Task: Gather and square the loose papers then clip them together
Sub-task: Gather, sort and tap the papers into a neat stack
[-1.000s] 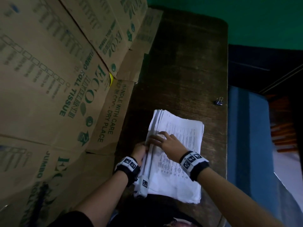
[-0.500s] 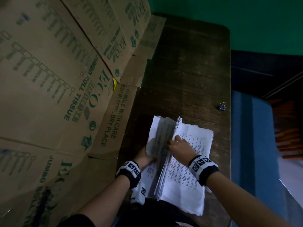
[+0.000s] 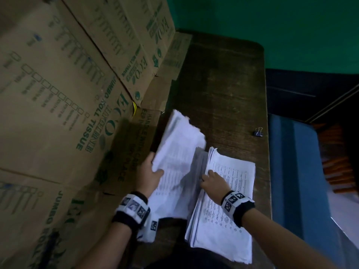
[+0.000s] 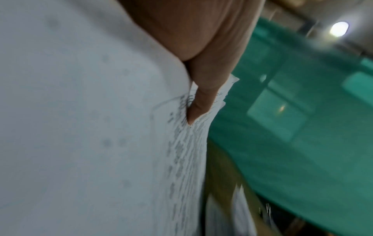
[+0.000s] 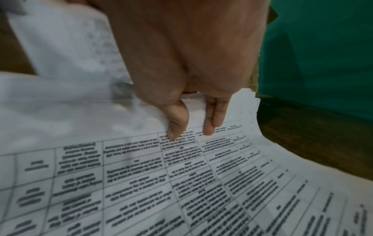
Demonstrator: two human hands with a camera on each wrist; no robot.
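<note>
Printed papers (image 3: 229,200) pinned flat on counter (image 3: 223,90) under right hand (image 3: 212,181); lifted sheaf (image 3: 178,152) pinched in left hand (image 3: 149,175); cartons (image 3: 64,105) reading "JUMBO ROLL TISSUE".

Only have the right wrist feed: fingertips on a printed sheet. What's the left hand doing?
Observer: The left hand holds a lifted bundle of papers, thumb on top, tilted up beside the cardboard boxes.
Operator: Clip location?
Observer: The binder clip lies untouched near the right edge of the table.
Operator: So the papers are split?
Observer: Yes, in two parts. The flat stack lies under the right hand, apart from the lifted bundle.
</note>
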